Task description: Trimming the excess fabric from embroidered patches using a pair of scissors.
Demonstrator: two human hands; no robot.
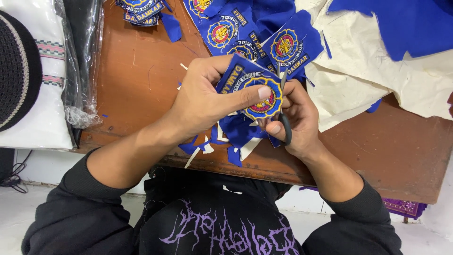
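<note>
Two bare hands met over the near edge of the brown wooden tabletop (pixel 141 75). The left hand (pixel 200 101) had its grip closed on a blue cloth patch with a round yellow-rimmed embroidered emblem (pixel 257 92), thumb pressed flat across its face and fingers behind it. The right hand (pixel 295 115) had its grip closed around black-handled scissors (pixel 284 123), thumb through one loop, the blades rising against the patch's right rim. Below the hands, blue and white fabric trimmings (pixel 226 137) lay heaped at the near edge. More blue embroidered patches (pixel 226 28) lay toward the far edge, beside cream cloth (pixel 373 66) spread over the right side. A small stack of patches (pixel 141 9) sat at the far left.
</note>
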